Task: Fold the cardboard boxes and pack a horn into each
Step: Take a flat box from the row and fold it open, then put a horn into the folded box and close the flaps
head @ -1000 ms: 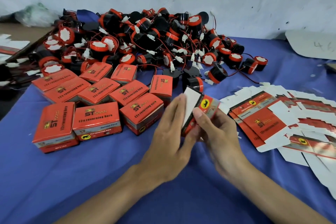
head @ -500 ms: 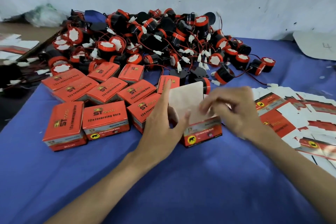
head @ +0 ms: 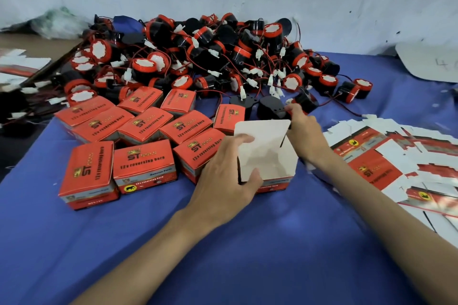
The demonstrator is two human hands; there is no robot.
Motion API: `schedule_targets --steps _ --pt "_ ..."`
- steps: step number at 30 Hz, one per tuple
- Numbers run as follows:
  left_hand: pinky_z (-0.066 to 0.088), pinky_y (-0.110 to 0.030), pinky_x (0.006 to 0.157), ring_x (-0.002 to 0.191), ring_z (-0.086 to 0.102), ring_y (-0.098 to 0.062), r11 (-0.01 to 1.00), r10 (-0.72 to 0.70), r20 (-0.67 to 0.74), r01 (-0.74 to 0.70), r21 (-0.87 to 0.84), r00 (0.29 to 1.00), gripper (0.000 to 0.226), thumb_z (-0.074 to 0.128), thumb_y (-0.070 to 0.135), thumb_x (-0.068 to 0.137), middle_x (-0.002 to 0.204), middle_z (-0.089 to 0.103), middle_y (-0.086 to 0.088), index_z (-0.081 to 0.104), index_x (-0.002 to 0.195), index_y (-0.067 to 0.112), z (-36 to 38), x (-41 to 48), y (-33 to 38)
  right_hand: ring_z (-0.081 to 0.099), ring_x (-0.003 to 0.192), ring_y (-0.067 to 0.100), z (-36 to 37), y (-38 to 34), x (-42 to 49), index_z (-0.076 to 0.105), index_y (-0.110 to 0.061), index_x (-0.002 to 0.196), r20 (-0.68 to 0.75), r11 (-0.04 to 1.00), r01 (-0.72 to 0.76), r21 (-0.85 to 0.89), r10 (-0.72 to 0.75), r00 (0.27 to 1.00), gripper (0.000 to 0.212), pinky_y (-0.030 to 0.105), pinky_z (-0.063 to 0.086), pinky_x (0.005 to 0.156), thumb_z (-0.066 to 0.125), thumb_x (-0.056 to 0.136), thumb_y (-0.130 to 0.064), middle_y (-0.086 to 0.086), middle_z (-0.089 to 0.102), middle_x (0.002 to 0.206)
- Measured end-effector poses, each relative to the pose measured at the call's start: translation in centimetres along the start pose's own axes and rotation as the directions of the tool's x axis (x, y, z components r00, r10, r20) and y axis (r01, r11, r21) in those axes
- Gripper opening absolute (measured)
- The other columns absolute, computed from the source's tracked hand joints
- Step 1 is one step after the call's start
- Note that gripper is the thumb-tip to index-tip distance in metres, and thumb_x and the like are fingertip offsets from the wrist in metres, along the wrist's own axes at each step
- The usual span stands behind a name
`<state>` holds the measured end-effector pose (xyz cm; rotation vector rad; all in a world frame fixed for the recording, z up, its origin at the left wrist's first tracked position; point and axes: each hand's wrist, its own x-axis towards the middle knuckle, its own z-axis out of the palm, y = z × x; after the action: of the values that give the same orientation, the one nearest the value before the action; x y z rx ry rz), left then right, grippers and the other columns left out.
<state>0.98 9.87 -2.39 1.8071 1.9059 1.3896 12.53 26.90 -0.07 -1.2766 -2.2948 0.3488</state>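
while left grip point(head: 223, 181) clasps open box point(head: 269, 156), right grip point(head: 306, 131) on horn point(head: 270, 109) behind

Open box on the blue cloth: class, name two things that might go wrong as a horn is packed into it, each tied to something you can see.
1. The horns lie in a pile with red wires crossing; lifting the one by the right hand may drag neighbours along.
2. The open box has its lid flap upright on the pile side, and only the left hand grips it, so an incoming horn could bend the flap or tip it.
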Motion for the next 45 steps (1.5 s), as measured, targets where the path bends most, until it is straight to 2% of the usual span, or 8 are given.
schedule_targets --steps 3,8,14,18,22,27,34,45 --pt "0.026 0.005 0.084 0.103 0.038 0.012 1.0 -0.028 -0.025 0.028 -0.006 0.999 0.05 0.055 0.033 0.077 0.121 0.041 0.022 0.036 0.124 0.032 0.2 0.0 0.1 0.058 0.096 0.041 -2.6 0.2 -1.3 0.042 -0.006 0.122 -0.171 0.993 0.095 -0.066 -0.105 0.98 0.04 0.039 0.037 0.066 0.053 0.095 -0.033 0.019 0.063 0.109" --pt "0.025 0.003 0.087 0.107 0.037 0.018 1.0 0.009 -0.067 -0.01 -0.019 0.998 0.037 0.047 0.031 0.09 0.119 0.044 0.018 0.043 0.126 0.025 0.2 0.2 -0.1 0.066 0.099 0.017 -6.9 -1.3 -3.3 0.049 -0.036 0.118 -0.37 0.722 0.312 0.618 -0.084 0.925 0.039 0.03 0.058 0.067 0.068 0.086 -0.021 -0.029 0.058 0.103" --pt "0.03 0.0 0.089 0.107 0.039 0.02 0.999 0.031 -0.081 -0.032 -0.006 0.996 0.04 0.056 0.03 0.084 0.116 0.046 0.024 0.049 0.122 0.025 0.4 0.5 -0.3 0.059 0.113 0.014 -7.4 -3.5 -4.9 0.046 -0.027 0.131 -0.26 0.299 0.324 0.898 -0.237 0.936 0.036 0.028 0.053 0.075 0.042 0.096 -0.018 -0.006 0.055 0.127" --pt "0.045 -0.014 0.085 0.104 0.048 0.013 0.99 -0.033 -0.057 0.024 -0.14 0.998 0.034 0.054 0.039 0.077 0.108 0.051 0.026 0.044 0.109 0.046 0.3 0.7 -0.2 0.052 0.111 0.013 -6.2 -3.3 -5.8 0.054 -0.01 0.127 -0.312 0.563 0.714 0.416 -0.65 0.694 0.036 0.025 0.048 0.087 0.055 0.091 -0.009 0.007 0.052 0.121" --pt "0.042 -0.006 0.083 0.104 0.053 0.011 0.967 -0.062 -0.03 0.052 -0.25 0.998 0.052 0.067 0.019 0.072 0.107 0.055 0.031 0.043 0.109 0.048 0.0 0.6 -0.2 0.056 0.11 0.021 -5.0 -1.9 -6.1 0.06 -0.003 0.117 -0.179 0.518 0.851 0.086 -0.832 0.525 0.046 0.025 0.049 0.089 0.055 0.08 0.024 0.013 0.056 0.117" --pt "0.04 -0.013 0.09 0.113 0.05 -0.001 0.962 -0.017 0.045 0.029 -0.272 0.999 0.056 0.056 0.008 0.074 0.113 0.054 0.017 0.044 0.12 0.038 -0.4 0.3 -0.1 0.064 0.082 0.032 -5.5 -0.9 -5.8 0.069 0.0 0.106 -0.032 0.636 0.771 -0.045 -0.772 0.635 0.044 0.036 0.055 0.063 0.05 0.074 0.025 0.017 0.063 0.105" --pt "0.034 -0.006 0.087 0.113 0.047 0.0 0.955 -0.048 0.097 0.074 -0.287 0.994 0.056 0.055 0.011 0.072 0.114 0.05 0.021 0.041 0.119 0.037 -0.4 0.1 0.0 0.059 0.078 0.013 -6.1 -1.2 -6.5 0.049 -0.031 0.131 0.069 0.702 0.706 0.087 -0.712 0.699 0.052 0.031 0.054 0.062 0.061 0.082 -0.045 -0.005 0.069 0.096" --pt "0.041 -0.024 0.074 0.084 0.05 -0.009 0.873 -0.059 0.034 0.068 -0.482 0.998 0.021 0.048 0.029 0.078 0.084 0.052 0.014 0.045 0.097 0.022 -0.5 0.2 0.6 0.061 0.095 -0.007 -4.3 -1.3 -7.0 0.062 -0.043 0.112 0.131 0.865 0.229 0.446 -0.316 0.94 0.062 0.003 0.042 0.084 0.076 0.072 0.004 -0.041 0.062 0.096"
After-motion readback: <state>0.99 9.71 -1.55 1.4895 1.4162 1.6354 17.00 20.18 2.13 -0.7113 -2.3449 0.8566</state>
